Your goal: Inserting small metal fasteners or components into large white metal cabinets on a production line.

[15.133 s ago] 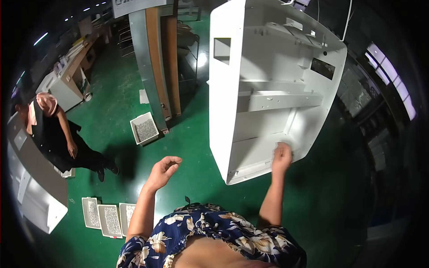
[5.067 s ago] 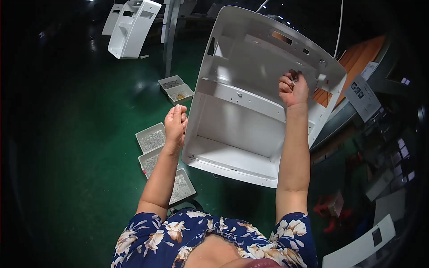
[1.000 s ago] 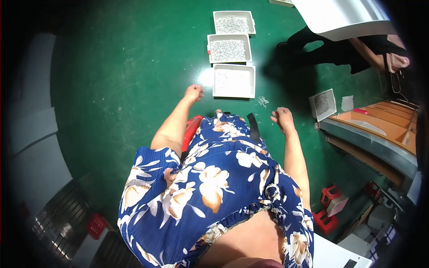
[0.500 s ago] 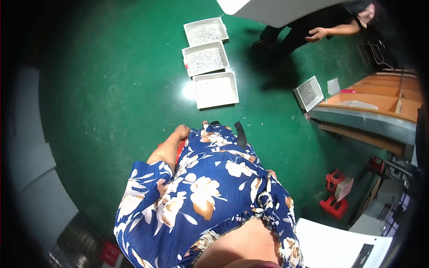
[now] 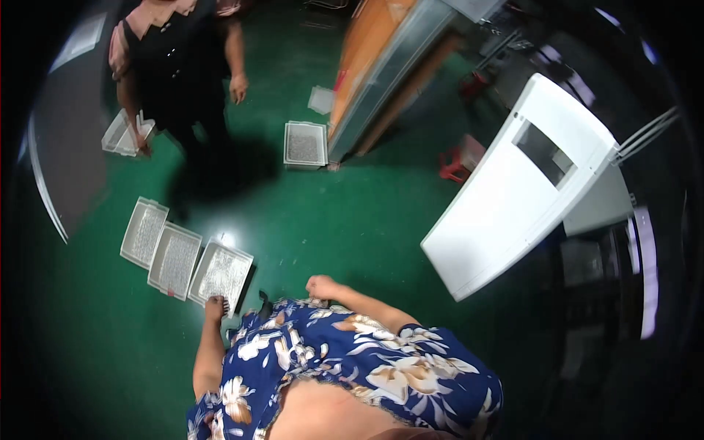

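My left hand [image 5: 214, 308] hangs in front of the near corner of a pale shallow tray [image 5: 221, 273]. Its fingers look slightly apart, though shadow dims them, and I see nothing held. Whether it touches the tray I cannot tell. Loosely curled, my right hand [image 5: 320, 287] is beside the front of my blue floral garment [image 5: 345, 345], with nothing visible in it. Two more trays, the middle one [image 5: 174, 260] and the far left one [image 5: 145, 231], stand in a staggered row on the floor. All three hold many small pale pieces, too small to name.
A person in dark clothing [image 5: 180, 81] stands beyond the trays, near another pale tray [image 5: 121, 139]. A tray of grey pieces [image 5: 305, 144] sits by an orange-and-grey shelf [image 5: 396, 59]. To the right are a white panel-like thing [image 5: 506, 191] and a red stool [image 5: 456, 161].
My view has swung to the right, so the trays now appear to the left. My left hand shows over the near tray's corner, and my right hand has come into view. The other person appears upright.
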Tool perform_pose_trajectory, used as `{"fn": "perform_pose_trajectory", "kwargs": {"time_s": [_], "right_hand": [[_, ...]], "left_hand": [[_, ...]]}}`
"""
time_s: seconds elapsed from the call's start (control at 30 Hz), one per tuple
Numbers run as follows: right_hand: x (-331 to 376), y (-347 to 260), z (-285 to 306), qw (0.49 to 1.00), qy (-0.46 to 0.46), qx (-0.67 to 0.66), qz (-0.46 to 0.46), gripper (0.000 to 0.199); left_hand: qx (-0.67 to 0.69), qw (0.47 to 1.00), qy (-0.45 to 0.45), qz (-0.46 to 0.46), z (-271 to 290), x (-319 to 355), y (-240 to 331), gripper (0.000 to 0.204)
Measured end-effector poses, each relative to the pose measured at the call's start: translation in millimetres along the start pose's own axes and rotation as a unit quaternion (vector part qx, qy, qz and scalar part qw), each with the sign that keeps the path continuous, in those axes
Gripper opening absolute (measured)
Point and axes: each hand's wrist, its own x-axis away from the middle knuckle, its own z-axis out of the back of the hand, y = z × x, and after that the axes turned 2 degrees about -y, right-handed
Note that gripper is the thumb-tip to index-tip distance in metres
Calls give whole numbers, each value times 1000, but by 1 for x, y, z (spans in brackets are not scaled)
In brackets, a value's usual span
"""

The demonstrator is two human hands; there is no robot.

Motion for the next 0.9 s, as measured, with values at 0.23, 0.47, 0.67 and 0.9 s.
{"fn": "perform_pose_trajectory", "kwargs": {"time_s": [0.23, 0.47, 0.67, 0.9], "right_hand": [[0, -3, -20, 997, -39, 56, -31, 23], [35, 104, -29, 966, -11, 17, -258, 21], [91, 85, 2, 914, 110, -275, -276, 18], [257, 228, 149, 479, 833, -265, -85, 13]], "left_hand": [[-319, 944, -53, -63, 48, -21, -104, 20], [-305, 938, -100, -129, 61, -24, -116, 21], [-264, 947, -121, -134, 20, -37, -61, 22], [-203, 959, -168, -102, -59, 9, 47, 23]]}}
